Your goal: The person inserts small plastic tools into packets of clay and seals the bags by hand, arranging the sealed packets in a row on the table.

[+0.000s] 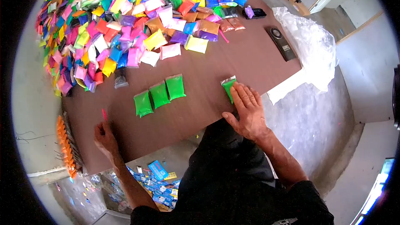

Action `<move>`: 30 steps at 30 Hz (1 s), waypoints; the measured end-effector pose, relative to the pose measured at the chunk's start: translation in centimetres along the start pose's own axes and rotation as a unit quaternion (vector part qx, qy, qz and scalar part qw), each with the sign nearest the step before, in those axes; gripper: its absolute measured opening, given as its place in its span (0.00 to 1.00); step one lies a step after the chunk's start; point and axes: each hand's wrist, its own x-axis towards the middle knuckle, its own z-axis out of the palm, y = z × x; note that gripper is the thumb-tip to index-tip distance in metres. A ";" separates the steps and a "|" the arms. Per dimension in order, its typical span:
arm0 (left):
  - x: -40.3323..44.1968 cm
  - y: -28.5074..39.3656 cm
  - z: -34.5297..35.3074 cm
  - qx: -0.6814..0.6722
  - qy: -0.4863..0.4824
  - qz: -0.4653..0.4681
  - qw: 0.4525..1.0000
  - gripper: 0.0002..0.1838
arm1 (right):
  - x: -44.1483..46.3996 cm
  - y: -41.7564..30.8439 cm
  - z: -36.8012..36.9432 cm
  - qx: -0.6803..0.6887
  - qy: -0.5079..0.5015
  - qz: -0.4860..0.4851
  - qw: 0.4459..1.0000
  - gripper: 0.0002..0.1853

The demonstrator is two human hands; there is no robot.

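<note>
Three green packets (158, 94) lie side by side on the brown table (196, 116), each in clear plastic. To their right, my right hand (248, 110) rests with stretched fingers on a fourth green packet (228, 85), covering its right part. At the table's left side, my left hand (106, 139) has its fingers curled together around a thin pink item (104, 114), whose tip sticks up past them.
A big heap of small colourful packets (137, 21) covers the table's far left. A black device (280, 43) and crumpled clear plastic (310, 46) lie at the right. Orange items (66, 146) line the left edge. Blue packages (160, 183) are below the table.
</note>
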 end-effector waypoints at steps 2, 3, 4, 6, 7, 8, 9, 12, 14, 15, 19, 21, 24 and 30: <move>0.1 0.1 0.0 -0.003 -0.007 -0.006 1.000 0.13 | -0.3 0.3 0.2 0.003 0.001 0.008 1.000 0.38; 0.1 0.0 -0.1 -0.005 -0.011 -0.012 1.000 0.13 | -0.2 0.4 0.5 0.008 0.003 0.013 1.000 0.38; 0.0 0.0 -0.2 -0.003 -0.011 -0.014 1.000 0.13 | -0.1 0.4 0.8 0.009 0.001 0.012 1.000 0.38; -0.2 0.5 -0.1 -0.016 -0.004 -0.019 1.000 0.13 | 0.0 0.7 1.0 0.006 0.022 -0.005 1.000 0.37; -0.2 0.4 0.0 -0.018 -0.006 -0.019 1.000 0.13 | 0.0 0.5 1.0 0.004 0.021 -0.003 1.000 0.37; -0.1 0.1 0.1 -0.041 -0.018 -0.045 0.998 0.13 | 0.1 0.0 0.9 0.015 0.028 -0.006 0.999 0.36; 0.1 0.1 0.4 -0.065 -0.028 -0.071 0.995 0.13 | 0.4 -0.1 0.8 0.024 0.037 -0.010 0.999 0.35; 0.0 -0.4 0.2 -0.026 -0.002 -0.009 1.000 0.13 | 1.0 0.8 0.8 0.035 0.084 0.007 0.996 0.31; 0.0 -0.6 0.0 -0.034 -0.010 -0.036 0.999 0.12 | 1.3 0.7 0.9 0.050 0.101 0.012 0.994 0.29; -0.1 -0.3 -0.1 -0.050 -0.027 -0.063 0.996 0.12 | 1.4 0.7 0.9 0.056 0.115 0.024 0.992 0.27; -0.1 1.3 -0.5 -0.041 0.000 -0.030 0.999 0.11 | 2.4 -0.1 0.8 0.088 0.171 0.087 0.977 0.23; -0.1 2.0 -0.7 -0.047 0.000 -0.035 0.998 0.11 | 3.0 -1.2 0.4 0.131 0.188 0.107 0.968 0.19; -0.1 2.7 -1.1 -0.058 -0.011 -0.053 0.997 0.10 | 4.0 -3.3 -0.5 0.132 0.174 0.107 0.970 0.13; 0.0 2.0 -1.1 -0.091 -0.012 -0.081 0.992 0.10 | 7.7 -7.6 1.5 0.389 0.115 0.160 0.900 0.12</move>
